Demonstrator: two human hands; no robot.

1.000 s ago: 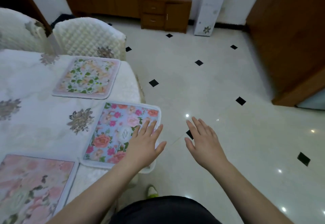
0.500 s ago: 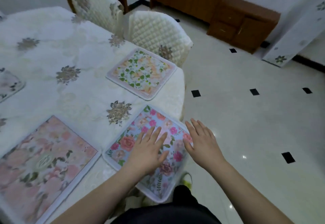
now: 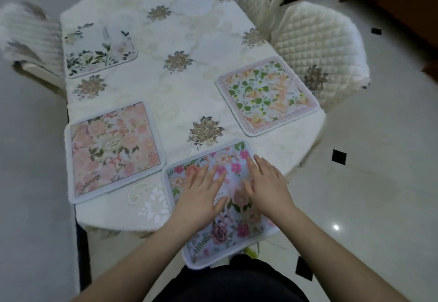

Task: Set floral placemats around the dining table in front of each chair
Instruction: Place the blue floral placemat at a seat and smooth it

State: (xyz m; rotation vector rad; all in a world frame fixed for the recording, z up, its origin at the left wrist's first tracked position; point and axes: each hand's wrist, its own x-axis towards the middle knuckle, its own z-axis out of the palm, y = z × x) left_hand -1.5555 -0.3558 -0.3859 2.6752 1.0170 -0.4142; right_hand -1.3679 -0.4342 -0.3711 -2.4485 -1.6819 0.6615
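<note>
The surface [image 3: 151,0], covered in a cream cloth with embroidered flowers, carries four placemats, and quilted chairs [image 3: 320,40] stand at its sides. The nearest placemat [image 3: 227,237], pale blue with pink and red roses and a white border, lies directly under both hands at the near end of the surface, its long axis running away from the person and turned a little clockwise against the surface's edge. Its near end hangs over that edge toward the person, so the coming move looks like a push forward and a slight twist to square it. The pink placemat [image 3: 111,150] lies just beside it to the left. The left hand [image 3: 201,195] and right hand [image 3: 267,188] rest flat on it, fingers straight and spread, gripping nothing; the right hand is nearer its far right corner.
</note>
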